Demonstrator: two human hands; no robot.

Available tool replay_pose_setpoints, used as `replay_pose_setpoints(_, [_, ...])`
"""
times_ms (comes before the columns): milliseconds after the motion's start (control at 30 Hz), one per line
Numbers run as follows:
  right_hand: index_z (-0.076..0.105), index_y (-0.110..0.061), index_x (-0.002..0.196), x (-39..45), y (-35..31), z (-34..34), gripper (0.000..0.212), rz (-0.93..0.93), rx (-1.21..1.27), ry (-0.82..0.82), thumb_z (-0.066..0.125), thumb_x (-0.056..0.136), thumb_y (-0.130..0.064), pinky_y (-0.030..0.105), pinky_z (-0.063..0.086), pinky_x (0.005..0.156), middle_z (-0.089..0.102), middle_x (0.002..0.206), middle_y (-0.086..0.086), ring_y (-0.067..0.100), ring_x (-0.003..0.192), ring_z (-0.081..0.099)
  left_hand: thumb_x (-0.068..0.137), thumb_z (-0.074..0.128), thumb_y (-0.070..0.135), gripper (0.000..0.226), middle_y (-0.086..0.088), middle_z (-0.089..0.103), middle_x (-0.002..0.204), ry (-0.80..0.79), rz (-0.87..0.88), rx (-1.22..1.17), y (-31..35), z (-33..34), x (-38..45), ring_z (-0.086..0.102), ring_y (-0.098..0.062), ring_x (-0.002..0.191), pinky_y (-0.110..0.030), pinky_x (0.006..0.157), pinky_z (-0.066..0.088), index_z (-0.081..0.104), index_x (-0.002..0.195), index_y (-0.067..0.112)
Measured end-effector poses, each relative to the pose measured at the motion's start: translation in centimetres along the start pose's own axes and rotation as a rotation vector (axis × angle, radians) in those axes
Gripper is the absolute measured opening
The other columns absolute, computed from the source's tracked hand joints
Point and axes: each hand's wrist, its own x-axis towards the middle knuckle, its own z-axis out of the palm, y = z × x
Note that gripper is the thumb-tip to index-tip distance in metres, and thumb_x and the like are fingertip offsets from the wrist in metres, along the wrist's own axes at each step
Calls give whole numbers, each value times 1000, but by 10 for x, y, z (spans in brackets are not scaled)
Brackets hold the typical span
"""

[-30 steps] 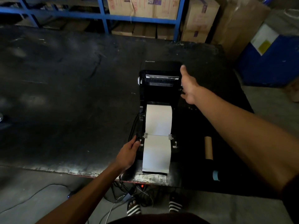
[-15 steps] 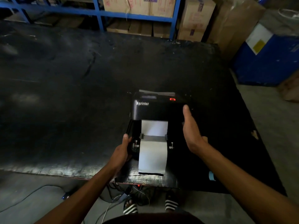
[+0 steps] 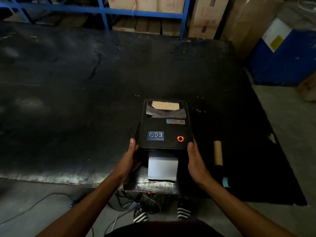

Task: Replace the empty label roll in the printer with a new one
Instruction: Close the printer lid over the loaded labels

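Note:
The black label printer sits near the front edge of the dark table, its lid down and a red ring light glowing on top. A strip of white label paper hangs out of its front slot. My left hand presses against the printer's left front corner, and my right hand lies flat against its right front corner. The empty brown cardboard core lies on the table just right of the printer. The new roll shows through the lid's window.
A dark object with a light blue end lies near the table's front right edge. Blue shelving with cardboard boxes stands behind the table. A blue drum stands at the right. Cables hang under the front edge.
The printer's lid went from raised to fully shut, covering the roll. My right hand came down with the lid to the right front corner; my left stayed at the left side.

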Motion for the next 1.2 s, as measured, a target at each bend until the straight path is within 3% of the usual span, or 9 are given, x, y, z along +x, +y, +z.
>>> replay_pose_setpoints(67, [16,-24,153,1,3,0,67,-23,2,0,27,93,-51,9,24,111,28,158,-3,1,141,26,48,45,100,109,8,55,140,-23,5,7,0,0,0,46,-14,132,-38,113,31,54,137,37])
replay_pose_setpoints(100, [17,-24,153,3,6,0,66,-34,10,5,29,93,-51,8,25,109,29,158,-3,1,141,27,49,49,99,97,14,58,133,-36,15,11,0,0,0,49,-10,128,-37,111,33,60,127,42])
replay_pose_setpoints(200, [19,-28,152,7,18,-2,65,-28,38,-2,35,94,-51,38,20,121,26,159,-2,9,146,21,63,57,88,64,13,71,122,-43,53,46,-7,-4,4,60,-8,120,-37,107,39,71,110,47])
replay_pose_setpoints(233, [20,-30,152,7,23,-2,63,-21,54,-13,37,94,-51,39,23,120,30,157,-4,7,144,26,68,58,83,60,10,72,122,-31,69,54,-10,-6,6,62,-10,119,-38,106,40,71,112,45])
replay_pose_setpoints(367, [23,-35,150,5,32,1,68,-15,97,-16,41,90,-62,5,40,95,44,145,-20,-9,127,45,84,53,71,51,7,72,122,-47,116,94,-16,-12,11,66,-11,114,-30,92,48,69,118,36])
replay_pose_setpoints(500, [26,-30,150,6,32,1,72,-22,118,3,43,89,-64,2,39,92,46,143,-23,-7,127,46,87,54,67,47,-1,75,114,-43,112,134,-20,-21,18,69,-15,103,-18,76,58,71,112,30])
replay_pose_setpoints(700, [25,-31,150,7,32,2,63,1,154,24,42,93,-52,2,40,89,47,137,-27,-11,123,48,87,55,67,48,10,67,130,-83,74,118,-28,-28,26,59,-7,123,-36,104,39,66,122,36])
replay_pose_setpoints(1100, [34,-23,148,4,33,6,60,15,144,73,40,95,-51,2,38,93,50,144,-3,-5,125,48,76,61,73,54,11,68,129,-96,77,16,-13,-6,6,58,-4,123,-25,96,40,68,119,41])
replay_pose_setpoints(1200, [35,-26,147,4,32,6,61,40,173,53,41,92,-53,19,41,103,52,142,-4,1,126,50,74,60,76,55,13,67,130,-91,84,12,-11,-4,2,57,-3,124,-25,97,40,68,118,44])
